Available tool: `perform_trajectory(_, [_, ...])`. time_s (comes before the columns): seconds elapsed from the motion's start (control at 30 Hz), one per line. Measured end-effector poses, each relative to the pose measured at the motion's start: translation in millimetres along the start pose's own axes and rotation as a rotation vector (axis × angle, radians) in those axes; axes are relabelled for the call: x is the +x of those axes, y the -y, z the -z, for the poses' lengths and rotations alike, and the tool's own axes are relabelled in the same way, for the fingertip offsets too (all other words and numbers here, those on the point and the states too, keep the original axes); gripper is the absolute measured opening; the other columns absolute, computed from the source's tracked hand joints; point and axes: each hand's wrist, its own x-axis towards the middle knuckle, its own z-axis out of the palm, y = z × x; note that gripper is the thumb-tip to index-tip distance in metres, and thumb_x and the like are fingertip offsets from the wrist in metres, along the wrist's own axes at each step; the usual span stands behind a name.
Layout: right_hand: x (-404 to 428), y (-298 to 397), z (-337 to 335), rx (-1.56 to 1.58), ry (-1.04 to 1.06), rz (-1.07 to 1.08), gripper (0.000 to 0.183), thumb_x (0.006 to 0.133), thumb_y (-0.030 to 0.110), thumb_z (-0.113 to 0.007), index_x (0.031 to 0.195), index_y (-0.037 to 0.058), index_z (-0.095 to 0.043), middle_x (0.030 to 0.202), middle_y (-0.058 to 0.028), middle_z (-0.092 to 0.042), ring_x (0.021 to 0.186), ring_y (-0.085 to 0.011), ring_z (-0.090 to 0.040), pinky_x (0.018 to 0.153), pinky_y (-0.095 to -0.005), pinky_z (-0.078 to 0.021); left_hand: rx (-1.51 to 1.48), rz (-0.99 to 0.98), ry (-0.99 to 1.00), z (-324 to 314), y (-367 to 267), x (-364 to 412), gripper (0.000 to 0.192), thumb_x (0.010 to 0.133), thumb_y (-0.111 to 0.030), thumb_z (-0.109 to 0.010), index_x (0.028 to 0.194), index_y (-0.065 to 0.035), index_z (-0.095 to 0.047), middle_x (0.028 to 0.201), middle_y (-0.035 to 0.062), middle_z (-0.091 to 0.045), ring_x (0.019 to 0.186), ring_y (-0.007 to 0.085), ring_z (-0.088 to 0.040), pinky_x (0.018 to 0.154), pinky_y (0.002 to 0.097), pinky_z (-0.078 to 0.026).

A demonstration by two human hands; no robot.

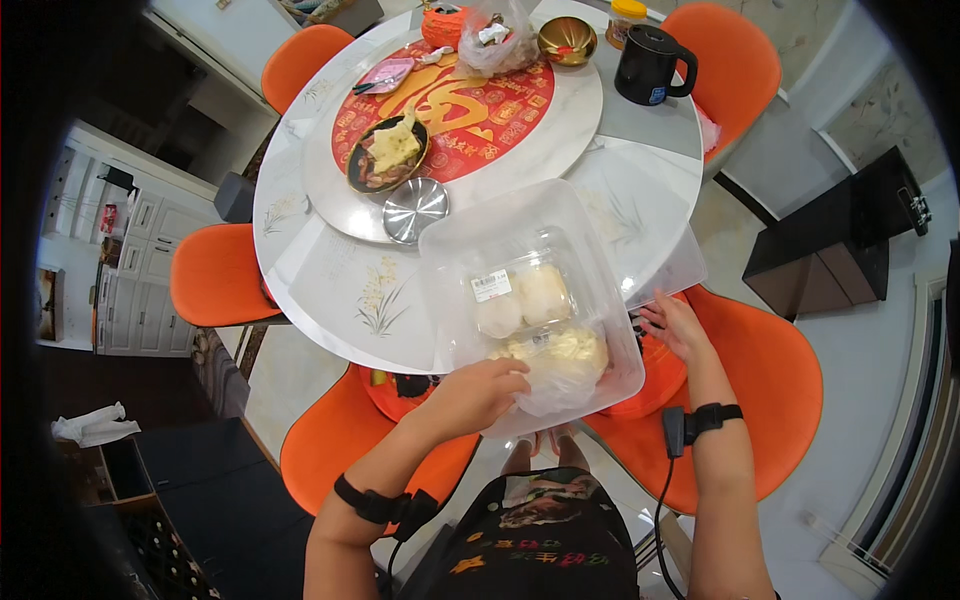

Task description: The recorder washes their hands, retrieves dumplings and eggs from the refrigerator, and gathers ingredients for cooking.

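A translucent plastic bin (480, 225) rests tilted over the near edge of the round table. Inside lies a clear plastic box (525, 296) of pale round buns, bearing a printed label. Nearer to me in the bin is a clear plastic bag (559, 367) with yellowish food. My left hand (480, 390) reaches over the bin's near left side, its fingertips at the bag; whether they grip it is unclear. To the right of the bin, my right hand (679, 326) has its fingers apart, close to a translucent plastic sheet or lid (679, 262) overhanging the table edge.
The turntable (577, 112) holds a dish of food (386, 154), a round steel lid (416, 210), a pink tray (388, 75), a plastic bag (499, 41) and a golden bowl (568, 41). A black kettle (649, 67) stands right. Orange chairs (772, 390) surround the table (330, 292).
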Motion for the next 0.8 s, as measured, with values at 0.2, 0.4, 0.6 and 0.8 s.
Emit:
perform_trajectory(0.2, [-64.4,34.5,-31.8,-0.287,-0.16,0.364,0.042,0.087,0.02,-0.058,0.122,0.0023,-0.041,0.112,-0.0086,-0.052,0.101,-0.0151,-0.051,0.086,-0.0342,-0.0433,-0.072,-0.009,0.148,13.7,-0.7,-9.1,0.018,0.074,-0.004,-0.058,0.091,-0.0098,-0.063,0.115,0.0081,-0.055,0.092,0.0235,-0.057,0.078,0.0342,-0.047])
perform_trajectory(0.4, [-131.5,50.8,-76.7,-0.397,0.248,0.552,0.025,0.086,0.007,-0.056,0.11,-0.0003,-0.055,0.102,-0.0058,-0.058,0.092,-0.0151,-0.057,0.081,-0.0276,-0.047,-0.405,0.128,-0.042,22.9,10.2,4.4,0.017,0.083,-0.004,-0.054,0.098,-0.0052,-0.06,0.107,0.007,-0.059,0.09,0.0158,-0.057,0.078,0.0278,-0.045])
perform_trajectory(0.6, [-138.1,31.1,-115.2,-0.897,0.305,0.718,0.035,0.078,0.005,-0.06,0.112,0.0073,-0.053,0.102,-0.012,-0.058,0.091,-0.0288,-0.057,0.08,-0.0339,-0.0472,-0.597,0.111,-0.037,49.2,-10.4,22.2,0.016,0.087,-0.005,-0.051,0.1,-0.0007,-0.059,0.107,0.0058,-0.056,0.09,0.0116,-0.053,0.076,0.0244,-0.043])
perform_trajectory(0.8, [-145.0,26.2,-101.4,-0.961,0.434,0.776,0.048,0.068,-0.008,-0.055,0.114,0.0099,-0.053,0.115,-0.0153,-0.05,0.099,-0.0334,-0.053,0.078,-0.036,-0.0465,-0.565,0.236,0.17,50.7,-18.8,7.7,0.02,0.09,-0.014,-0.047,0.097,-0.0019,-0.063,0.115,0.0074,-0.053,0.088,0.0179,-0.052,0.076,0.031,-0.042])
